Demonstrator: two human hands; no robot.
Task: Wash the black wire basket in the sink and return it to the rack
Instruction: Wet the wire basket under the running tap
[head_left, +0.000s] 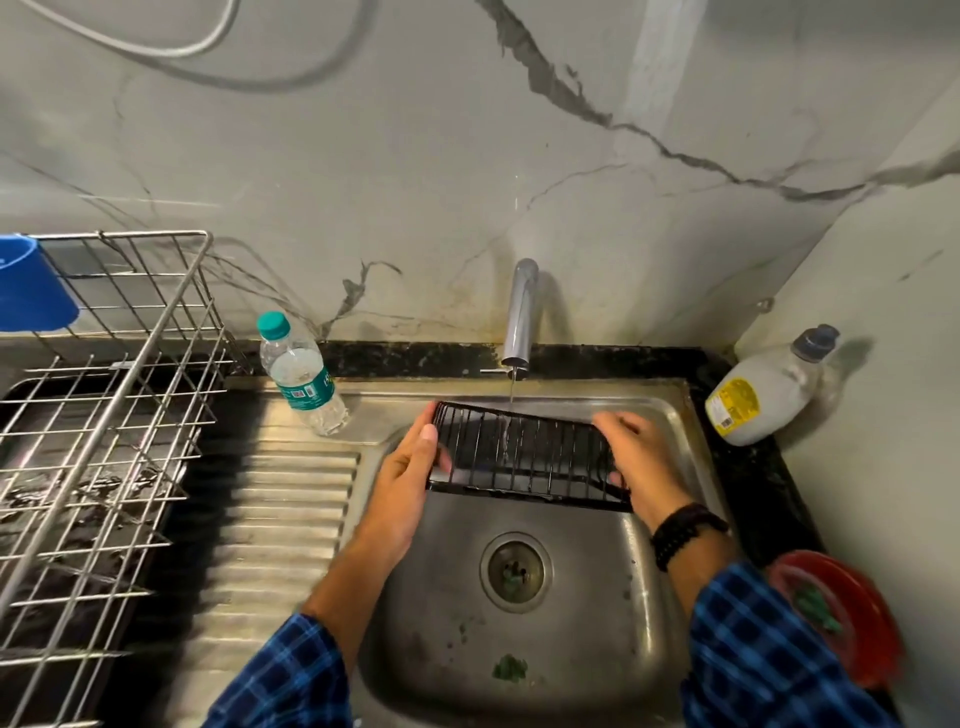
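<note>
The black wire basket (524, 452) hangs over the steel sink (571, 649), tilted, under a thin stream of water from the chrome tap (519, 317). My left hand (410, 467) grips its left end, thumb on top. My right hand (639, 457) holds the right end, fingers curled over the wires. The steel wire rack (104, 415) stands at the left on the counter.
A water bottle (301, 374) with a teal cap stands at the sink's back left corner. A grey soap bottle (769, 389) lies at the back right. A red bowl (841, 613) sits at the right edge. A blue cup (31, 286) hangs on the rack. A ribbed drainboard (280, 519) lies between rack and sink.
</note>
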